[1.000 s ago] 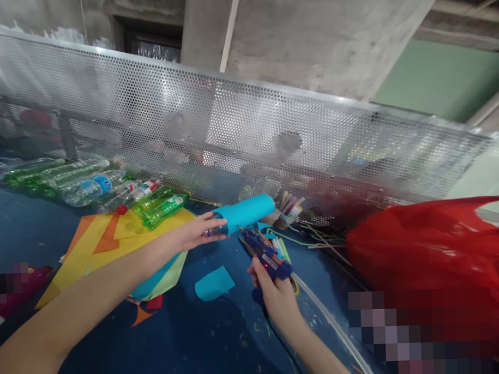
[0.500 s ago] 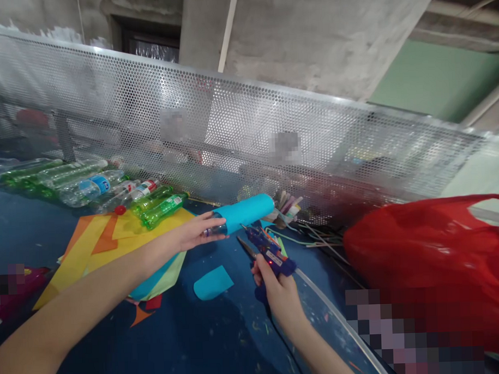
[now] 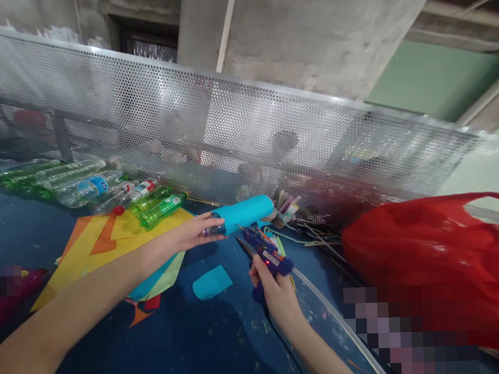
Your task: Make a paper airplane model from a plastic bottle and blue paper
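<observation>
My left hand is closed round the neck end of a plastic bottle lying on its side. Bright blue paper wraps most of that bottle. In my right hand is a dark blue hot glue gun with a small red light and a clear glue stick coming out of its back. The gun's nozzle points at the lower edge of the blue paper, very near it; whether they touch I cannot tell. Below the bottle a cut piece of blue paper lies flat on the table.
Several plastic bottles lie along the back left. Yellow and orange paper sheets spread under my left forearm. Scissors lie beside the glue gun. A red bag stands at the right, and a perforated metal screen closes the back.
Almost nothing differs. The glue gun's nozzle has shifted slightly left along the blue paper's lower edge, while my left hand keeps its hold on the bottle.
</observation>
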{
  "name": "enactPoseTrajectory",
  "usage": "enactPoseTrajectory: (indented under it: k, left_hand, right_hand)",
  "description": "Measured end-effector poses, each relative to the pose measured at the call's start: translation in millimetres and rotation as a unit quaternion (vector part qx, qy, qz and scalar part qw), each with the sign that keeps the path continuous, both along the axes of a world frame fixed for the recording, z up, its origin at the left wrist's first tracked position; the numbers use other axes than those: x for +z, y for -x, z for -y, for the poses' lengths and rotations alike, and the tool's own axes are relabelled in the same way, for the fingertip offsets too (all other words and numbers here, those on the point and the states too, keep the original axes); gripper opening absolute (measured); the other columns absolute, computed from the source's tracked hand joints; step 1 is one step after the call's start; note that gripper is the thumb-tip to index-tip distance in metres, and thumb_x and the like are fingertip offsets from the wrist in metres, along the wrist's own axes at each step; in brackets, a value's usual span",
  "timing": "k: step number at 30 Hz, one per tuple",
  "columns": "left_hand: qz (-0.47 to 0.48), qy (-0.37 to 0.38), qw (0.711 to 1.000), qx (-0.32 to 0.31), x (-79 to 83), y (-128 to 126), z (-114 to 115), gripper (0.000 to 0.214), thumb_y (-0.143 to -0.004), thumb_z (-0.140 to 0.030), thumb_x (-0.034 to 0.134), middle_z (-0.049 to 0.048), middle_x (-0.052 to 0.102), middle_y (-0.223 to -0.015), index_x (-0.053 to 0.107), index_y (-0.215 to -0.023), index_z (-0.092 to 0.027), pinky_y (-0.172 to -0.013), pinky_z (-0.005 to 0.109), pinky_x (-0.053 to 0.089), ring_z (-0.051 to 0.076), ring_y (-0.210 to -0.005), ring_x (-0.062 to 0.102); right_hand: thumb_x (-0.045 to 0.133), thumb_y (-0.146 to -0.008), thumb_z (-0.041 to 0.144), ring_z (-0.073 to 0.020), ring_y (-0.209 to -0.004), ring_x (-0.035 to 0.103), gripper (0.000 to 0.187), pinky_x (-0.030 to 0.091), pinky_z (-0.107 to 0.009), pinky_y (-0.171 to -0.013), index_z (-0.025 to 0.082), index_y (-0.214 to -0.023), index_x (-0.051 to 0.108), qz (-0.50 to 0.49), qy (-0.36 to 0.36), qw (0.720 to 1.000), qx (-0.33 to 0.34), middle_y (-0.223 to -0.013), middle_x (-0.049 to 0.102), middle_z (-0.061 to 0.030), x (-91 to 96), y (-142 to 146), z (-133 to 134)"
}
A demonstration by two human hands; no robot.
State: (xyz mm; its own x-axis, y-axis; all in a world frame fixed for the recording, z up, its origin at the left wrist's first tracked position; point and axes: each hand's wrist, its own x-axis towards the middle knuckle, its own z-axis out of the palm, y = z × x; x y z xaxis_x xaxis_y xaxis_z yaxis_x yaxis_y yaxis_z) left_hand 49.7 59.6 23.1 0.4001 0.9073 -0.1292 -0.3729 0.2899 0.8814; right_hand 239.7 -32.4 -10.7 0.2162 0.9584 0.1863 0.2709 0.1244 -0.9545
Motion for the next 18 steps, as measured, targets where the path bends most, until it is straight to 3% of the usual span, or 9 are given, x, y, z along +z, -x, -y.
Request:
enactPoseTrajectory:
  k: [9, 13, 18]
  left_hand:
    - [0.001, -0.012, 1.0, -0.026, 0.1, 2, 1, 0.034, -0.075, -0.017, 0.069, 0.0036, 0.068, -0.087, 0.056, -0.107, -0.013, -0.089, 0.033, 0.051, 0.017, -0.076, 0.069]
    - [-0.012, -0.006, 1.0, -0.009, 3.6, 0, 5, 0.035, -0.077, -0.016, 0.066, 0.004, 0.068, -0.09, 0.055, -0.11, -0.013, -0.086, 0.032, 0.052, 0.017, -0.077, 0.068]
    - [-0.024, 0.02, 0.999, 0.032, 6.0, -2, 5, 0.06, -0.077, -0.012, 0.066, 0.0054, 0.066, -0.097, 0.037, -0.129, -0.012, -0.083, 0.029, 0.054, 0.017, -0.079, 0.067]
  right_hand:
    - [0.06, -0.071, 0.059, -0.0119, -0.049, 0.045, 0.044, 0.035, -0.024, -0.048, 0.017, -0.061, 0.054, -0.052, -0.013, 0.999, 0.005, -0.053, 0.051, 0.0015, 6.6, -3, -3]
    - [0.063, -0.073, 0.051, -0.0111, -0.051, 0.048, 0.035, 0.039, -0.023, -0.049, 0.017, -0.065, 0.056, -0.146, -0.022, 0.989, 0.028, -0.061, 0.057, 0.0008, 3.1, 1, -1]
    - [0.059, -0.076, 0.05, -0.014, -0.06, 0.06, 0.033, 0.047, -0.023, -0.054, 0.018, -0.083, 0.062, -0.321, 0.006, 0.943, -0.081, -0.073, 0.066, -0.0006, -9.5, -4, -9]
